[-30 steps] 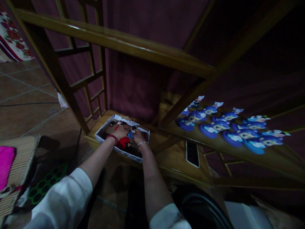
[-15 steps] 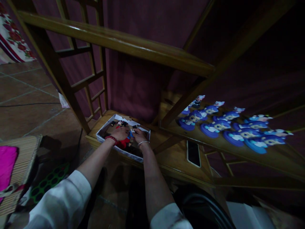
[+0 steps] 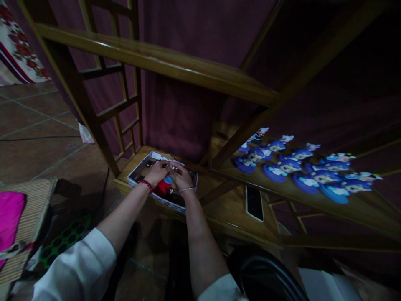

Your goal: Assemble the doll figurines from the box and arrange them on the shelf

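Note:
Both hands are inside a shallow white cardboard box [image 3: 134, 170] on the low wooden shelf. My left hand [image 3: 156, 172], with a red beaded bracelet at the wrist, has its fingers bent inward. Opposite it, my right hand [image 3: 182, 177], wearing a pale bracelet, is closed too, and the fingertips of both nearly meet. Between them they hold a small figurine [image 3: 168, 179]; a round blue part of it shows below the fingers, with a bit of white above. Beneath lie a red piece [image 3: 161, 188] and several small dark-haired figures [image 3: 171, 191], partly covered by the hands.
Several blue-haired figurines on round blue bases [image 3: 285, 167] stand on a higher shelf to the right. A phone [image 3: 254, 203] lies on the low shelf. A wooden rail [image 3: 156, 62] crosses above the box. At left are a woven-topped stool [image 3: 34, 209] and pink cloth [image 3: 11, 215].
My hands have drawn closer together over the box, fingertips now nearly meeting. The blue part sits lower between them, its round face showing. The view has shifted slightly.

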A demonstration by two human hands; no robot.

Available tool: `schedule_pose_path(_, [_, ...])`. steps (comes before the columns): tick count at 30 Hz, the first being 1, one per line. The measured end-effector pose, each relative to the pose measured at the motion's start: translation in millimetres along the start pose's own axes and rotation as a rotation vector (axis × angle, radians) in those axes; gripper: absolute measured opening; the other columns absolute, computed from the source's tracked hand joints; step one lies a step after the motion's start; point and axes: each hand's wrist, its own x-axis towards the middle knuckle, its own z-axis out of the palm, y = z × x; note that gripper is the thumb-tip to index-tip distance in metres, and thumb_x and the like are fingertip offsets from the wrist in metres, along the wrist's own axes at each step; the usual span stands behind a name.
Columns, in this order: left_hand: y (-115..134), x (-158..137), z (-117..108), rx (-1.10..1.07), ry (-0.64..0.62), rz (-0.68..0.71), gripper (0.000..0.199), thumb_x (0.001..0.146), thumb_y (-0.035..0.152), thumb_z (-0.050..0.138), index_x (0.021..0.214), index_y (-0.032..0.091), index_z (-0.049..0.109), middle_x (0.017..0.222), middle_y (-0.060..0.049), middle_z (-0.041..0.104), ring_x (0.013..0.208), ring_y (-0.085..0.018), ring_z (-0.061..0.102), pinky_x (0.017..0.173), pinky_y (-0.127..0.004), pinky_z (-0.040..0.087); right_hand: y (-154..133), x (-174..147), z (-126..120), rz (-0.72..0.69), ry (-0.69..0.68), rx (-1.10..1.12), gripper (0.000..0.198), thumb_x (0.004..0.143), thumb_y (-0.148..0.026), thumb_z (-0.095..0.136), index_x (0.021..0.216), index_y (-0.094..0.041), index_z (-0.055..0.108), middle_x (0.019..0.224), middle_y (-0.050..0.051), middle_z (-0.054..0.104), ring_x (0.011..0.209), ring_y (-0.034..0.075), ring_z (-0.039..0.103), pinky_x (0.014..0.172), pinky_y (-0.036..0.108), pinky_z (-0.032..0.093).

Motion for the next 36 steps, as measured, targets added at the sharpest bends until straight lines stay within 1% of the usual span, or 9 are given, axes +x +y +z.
schedule_pose_path(2, [3, -2, 0, -0.167, 0.006, -0.039, 0.02, 0.067, 0.009, 0.054, 0.087, 0.012, 0.056, 0.058, 0.001, 0.056, 0.05, -0.009, 0.052, 0.052, -0.02, 0.042, -4, -2, 2, 0.02, -0.002, 0.101, 0.035, 0.064, -0.019, 0.053, 0.097, -0.022, 0.063, 0.083, 0.0, 0.066, 0.073, 0.014, 0.059, 0.069, 0.027, 0.048])
schedule_pose_path(5, [5, -6, 1, -0.291, 0.038, -0.061, 0.024, 0.064, 0.001, 0.052, 0.086, 0.012, 0.054, 0.059, 0.002, 0.054, 0.049, -0.008, 0.052, 0.052, -0.02, 0.042, -11, -5, 2, 0.016, 0.028, 0.171, 0.033, 0.063, -0.021, 0.056, 0.095, -0.02, 0.063, 0.082, 0.001, 0.066, 0.073, 0.014, 0.06, 0.068, 0.027, 0.048])
schedule_pose_path(9, [4, -12, 2, -0.343, 0.02, -0.022, 0.033, 0.061, -0.003, 0.05, 0.09, 0.013, 0.054, 0.062, 0.003, 0.053, 0.05, -0.007, 0.053, 0.051, -0.02, 0.042, -17, -9, 1, -0.014, 0.071, 0.153, 0.026, 0.065, -0.022, 0.053, 0.089, -0.019, 0.064, 0.086, 0.002, 0.066, 0.076, 0.015, 0.06, 0.071, 0.028, 0.048])
schedule_pose_path(13, [5, -17, 4, -0.353, 0.025, -0.029, 0.047, 0.061, -0.006, 0.049, 0.103, 0.014, 0.052, 0.065, 0.004, 0.051, 0.049, -0.006, 0.052, 0.051, -0.019, 0.042, -18, -8, 1, -0.022, 0.074, 0.164, 0.027, 0.064, -0.019, 0.053, 0.09, -0.02, 0.063, 0.091, 0.002, 0.065, 0.08, 0.015, 0.059, 0.074, 0.029, 0.048])
schedule_pose_path(15, [6, -17, 5, -0.348, 0.038, -0.031, 0.05, 0.061, -0.006, 0.05, 0.106, 0.015, 0.051, 0.067, 0.004, 0.05, 0.049, -0.006, 0.052, 0.05, -0.019, 0.042, -18, -8, 1, -0.034, 0.072, 0.171, 0.028, 0.063, -0.019, 0.055, 0.09, -0.019, 0.062, 0.093, 0.003, 0.065, 0.082, 0.015, 0.059, 0.075, 0.029, 0.048])
schedule_pose_path(22, [8, -18, 6, -0.327, 0.052, 0.014, 0.042, 0.061, -0.007, 0.046, 0.097, 0.013, 0.053, 0.07, 0.003, 0.051, 0.049, -0.005, 0.051, 0.049, -0.018, 0.041, -23, -10, 4, -0.09, 0.09, 0.157, 0.024, 0.065, -0.02, 0.054, 0.089, -0.02, 0.061, 0.093, 0.002, 0.065, 0.088, 0.016, 0.058, 0.083, 0.033, 0.046])
schedule_pose_path(28, [11, -18, 6, -0.384, 0.057, 0.063, 0.037, 0.058, -0.005, 0.048, 0.089, 0.015, 0.055, 0.069, 0.004, 0.052, 0.053, -0.005, 0.052, 0.055, -0.019, 0.044, -18, -7, 3, -0.156, 0.102, 0.12, 0.029, 0.066, -0.022, 0.057, 0.095, -0.02, 0.059, 0.105, 0.003, 0.061, 0.1, 0.016, 0.054, 0.094, 0.036, 0.038])
schedule_pose_path(32, [12, -18, 6, -0.429, 0.036, 0.074, 0.035, 0.058, -0.001, 0.051, 0.089, 0.015, 0.057, 0.061, 0.005, 0.052, 0.054, -0.006, 0.051, 0.058, -0.019, 0.045, -17, -6, 1, -0.158, 0.115, 0.105, 0.034, 0.066, -0.024, 0.058, 0.1, -0.02, 0.057, 0.109, 0.004, 0.059, 0.102, 0.017, 0.053, 0.095, 0.037, 0.038])
schedule_pose_path(36, [12, -19, 5, -0.433, 0.04, 0.069, 0.032, 0.058, 0.003, 0.055, 0.088, 0.014, 0.059, 0.06, 0.005, 0.051, 0.055, -0.006, 0.051, 0.057, -0.018, 0.044, -19, -7, 1, -0.149, 0.101, 0.113, 0.036, 0.066, -0.024, 0.058, 0.101, -0.02, 0.056, 0.111, 0.005, 0.058, 0.102, 0.017, 0.053, 0.095, 0.036, 0.038])
